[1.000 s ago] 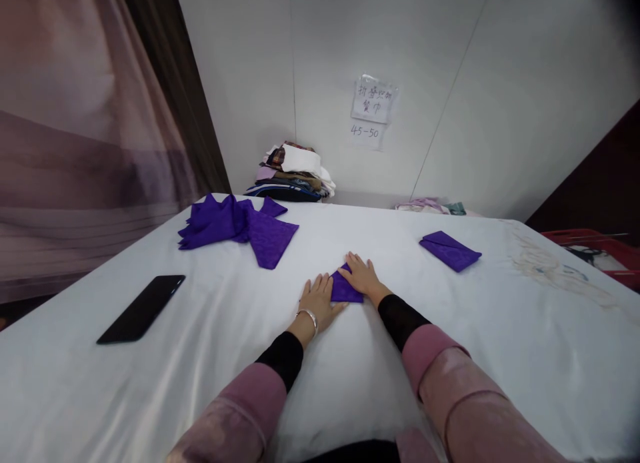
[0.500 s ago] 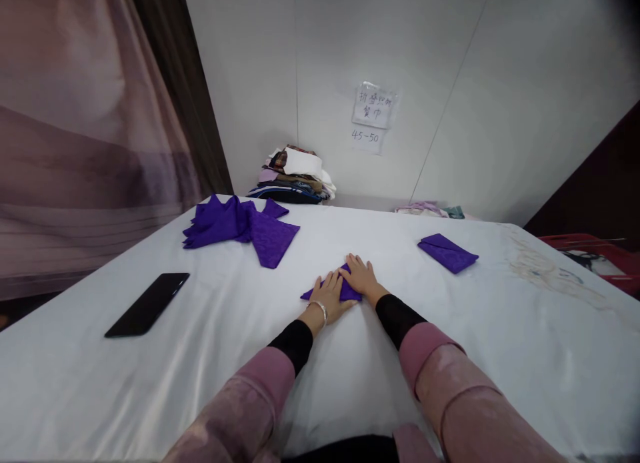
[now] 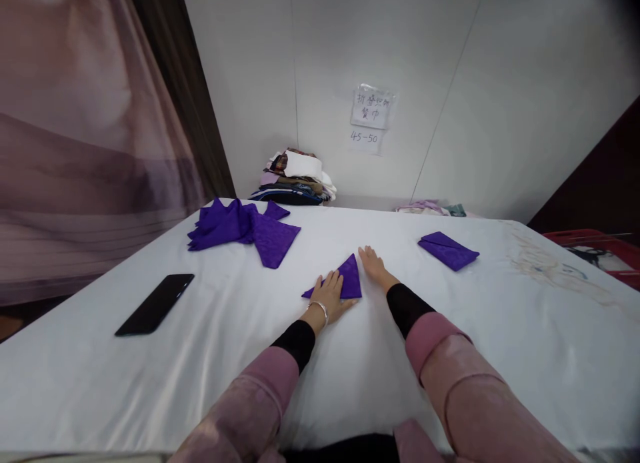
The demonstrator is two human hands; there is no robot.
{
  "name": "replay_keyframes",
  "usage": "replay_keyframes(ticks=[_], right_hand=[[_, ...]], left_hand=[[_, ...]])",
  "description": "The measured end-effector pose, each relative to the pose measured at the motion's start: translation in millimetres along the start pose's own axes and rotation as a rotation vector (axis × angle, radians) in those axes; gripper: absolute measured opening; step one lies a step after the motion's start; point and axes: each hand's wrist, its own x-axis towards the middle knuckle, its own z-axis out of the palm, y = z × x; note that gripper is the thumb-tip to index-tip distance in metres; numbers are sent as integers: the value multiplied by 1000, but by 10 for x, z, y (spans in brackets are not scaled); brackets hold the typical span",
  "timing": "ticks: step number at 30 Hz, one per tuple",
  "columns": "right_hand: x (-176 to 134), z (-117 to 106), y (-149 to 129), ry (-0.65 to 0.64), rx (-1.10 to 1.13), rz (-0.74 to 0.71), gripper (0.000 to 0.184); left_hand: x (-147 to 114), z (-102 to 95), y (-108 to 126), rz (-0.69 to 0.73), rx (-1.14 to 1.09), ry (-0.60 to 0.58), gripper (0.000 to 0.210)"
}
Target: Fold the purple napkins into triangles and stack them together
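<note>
**Left grip flat on the triangular purple napkin, right grip released beside its tip**

Your left grip is unclenched, palm down, with its fingers spread across the napkin and a silver bracelet at the wrist. It covers the middle of the fold, so a thin point shows on its left and a larger triangular part on its right. Your right grip grasps nothing; its fingers are loosely bent, just beyond the napkin's right edge near the upper tip, with a narrow strip of white between them.

The napkin lies in front of you near the middle of the counter, which is covered in a glossy white cloth. To its right, well apart, lies a folded purple napkin with a diagonal flap. Toward the far left you have a loose heap of purple napkins, with a flatter purple piece against its right side. Nearer to you on the left lies a black smartphone, screen up.

Past the far edge, a stack of folded clothes stands against the pale wall. Handwritten sheets are fixed above it to the right, the lower reading "45-50". A pinkish curtain hangs on your left; a red basket sits beyond the counter on your right.
</note>
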Motion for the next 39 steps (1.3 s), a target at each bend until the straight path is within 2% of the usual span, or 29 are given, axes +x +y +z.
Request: replay_keyframes(ticks=[2,5,7,8,12,16,21,25,31,36,39], right_hand=[[-126,6,-63,50,22,-29,67],[-395,93,-259,90,49,-308,66],[-521,153,-397,38,59,-484,67],[-545,172,-450,-6,62,-518,68],[-403,195,-494,-135,22,-422,71],[-217,250,-384,-66,-33,-358,66],[-199,330,-321,-32,-60,-347,64],[-194,339,-320,-47,-97,-342,63],[-185,351,-302,-48,-111,-352,65],[-186,369,-290,-34,-129,-366,66],[-185,379,-291,-31,-140,-366,66]], left_hand=[[0,-1,3,0,-2,0,86],[-5,-5,10,11,-8,20,83],[-13,-8,14,32,-11,52,78],[-18,-11,14,41,-15,65,76],[-30,-31,11,12,-42,48,82],[-16,-49,19,4,-51,23,85],[-55,-19,19,-8,-40,14,85],[-249,-5,-69,-74,-27,41,83],[-706,-85,-329,-194,-39,32,75],[-937,-80,-510,-294,-86,117,61],[-924,-78,-561,-343,-203,253,47]])
